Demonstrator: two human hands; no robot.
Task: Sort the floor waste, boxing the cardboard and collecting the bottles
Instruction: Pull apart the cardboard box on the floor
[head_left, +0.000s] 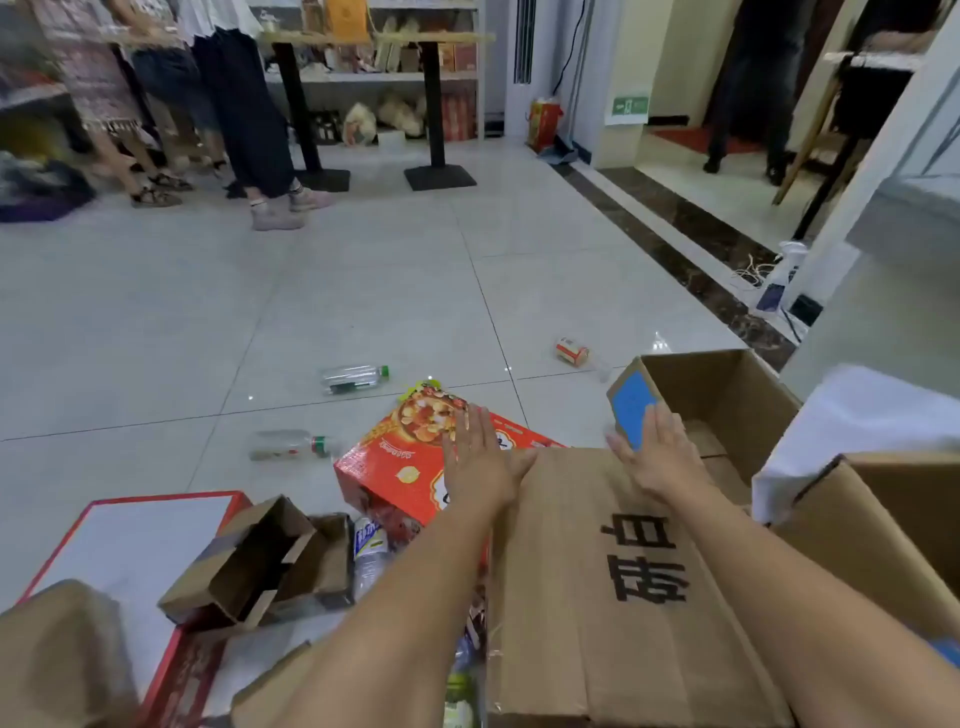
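A big open brown carton (727, 384) stands on the floor at right, one flap with black characters folded toward me. My right hand (657, 457) holds a small blue-faced cardboard box (631, 408) over the carton's near edge. My left hand (475, 462) is flat with fingers apart, resting on a red printed box (400, 457). Two clear plastic bottles (356, 378) (291, 446) lie on the tiles beyond it. Another bottle (370, 553) lies beside my left forearm. A small orange-labelled bottle (572, 352) lies farther right.
A torn brown cardboard insert (260, 561) lies on a flat white, red-edged board (135, 540) at lower left. Another brown carton (883, 519) sits at lower right. People stand by tables (374, 39) at the back left; a white-covered surface (872, 415) is at right.
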